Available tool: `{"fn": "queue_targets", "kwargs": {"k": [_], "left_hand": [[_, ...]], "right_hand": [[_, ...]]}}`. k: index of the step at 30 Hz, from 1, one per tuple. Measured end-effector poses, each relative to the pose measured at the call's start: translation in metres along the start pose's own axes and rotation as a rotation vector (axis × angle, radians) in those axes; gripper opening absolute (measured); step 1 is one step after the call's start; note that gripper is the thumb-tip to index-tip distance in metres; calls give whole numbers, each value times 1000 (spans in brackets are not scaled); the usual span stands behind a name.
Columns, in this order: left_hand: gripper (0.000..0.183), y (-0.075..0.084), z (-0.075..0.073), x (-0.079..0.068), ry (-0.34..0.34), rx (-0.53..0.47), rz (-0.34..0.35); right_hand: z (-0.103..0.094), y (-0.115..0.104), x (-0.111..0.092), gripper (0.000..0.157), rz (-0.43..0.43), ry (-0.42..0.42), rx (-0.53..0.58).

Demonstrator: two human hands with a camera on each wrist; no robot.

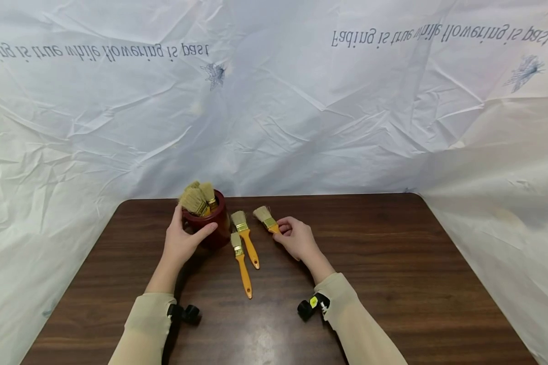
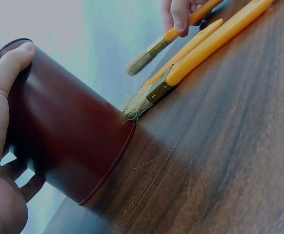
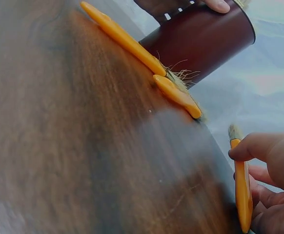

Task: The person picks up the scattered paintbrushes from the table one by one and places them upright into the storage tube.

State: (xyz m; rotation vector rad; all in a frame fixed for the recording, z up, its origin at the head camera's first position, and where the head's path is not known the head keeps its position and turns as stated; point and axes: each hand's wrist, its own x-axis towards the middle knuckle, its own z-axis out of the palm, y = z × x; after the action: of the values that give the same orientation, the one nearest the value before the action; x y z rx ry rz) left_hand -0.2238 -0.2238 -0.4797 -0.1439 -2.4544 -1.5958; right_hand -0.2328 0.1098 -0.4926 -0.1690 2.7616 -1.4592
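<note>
A dark red cup point(image 1: 213, 234) stands at the table's far left, several paintbrushes point(image 1: 194, 199) in it with bristles up. My left hand point(image 1: 180, 240) grips the cup from its left side, thumb across the near wall. In my right hand point(image 1: 298, 238), thumb and fingers pinch the orange handle of a paintbrush point(image 1: 266, 218), bristles pointing to the far left; the right wrist view shows this handle point(image 3: 242, 190) held off the wood. Between the hands, two more paintbrushes lie beside the cup: a larger one point(image 1: 246, 238) and a smaller one point(image 1: 242, 268) nearer me.
The dark brown wooden table point(image 1: 392, 284) has a far edge against a white sheet point(image 1: 274, 126) with printed words. Dark straps with small cameras sit on both wrists, the left one point(image 1: 185, 313) and the right one point(image 1: 312, 306).
</note>
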Motion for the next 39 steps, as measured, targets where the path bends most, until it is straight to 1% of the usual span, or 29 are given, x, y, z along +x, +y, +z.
{"fn": "queue_targets", "kwargs": {"k": [7,10,14,17,20,24,27,30,35,39], "left_hand": [[107,0,0,0,6,2,2],[107,0,0,0,6,-2,4],[107,1,-1,-1,5,0,2],[107,2,-1,-2,2,-2,0],[105,2,-1,-2,1,-9,3],[103,1,0,-2,1,-15,9],[104,2,1,-2,0,-15,11],[104,2,1,-2,0,-15,13],[104,2,0,-2,4,-21,18],[105,2,1,-3,0,-20,10]], "right_hand": [[-1,-2,1,31,0,3,72],[-3,-3,1,30,-5,0,133],[-5,-6,2,31,-16,-14,244],[-8,-10,1,33,-32,-26,315],[-13,-18,0,37,-45,-29,353],[-20,-30,-1,36,-77,-20,400],[-23,-41,0,33,-122,-3,431],[-27,-58,3,33,-176,19,443],[-33,-97,19,35,-267,22,444],[-32,-128,28,39,-316,6,446]]}}
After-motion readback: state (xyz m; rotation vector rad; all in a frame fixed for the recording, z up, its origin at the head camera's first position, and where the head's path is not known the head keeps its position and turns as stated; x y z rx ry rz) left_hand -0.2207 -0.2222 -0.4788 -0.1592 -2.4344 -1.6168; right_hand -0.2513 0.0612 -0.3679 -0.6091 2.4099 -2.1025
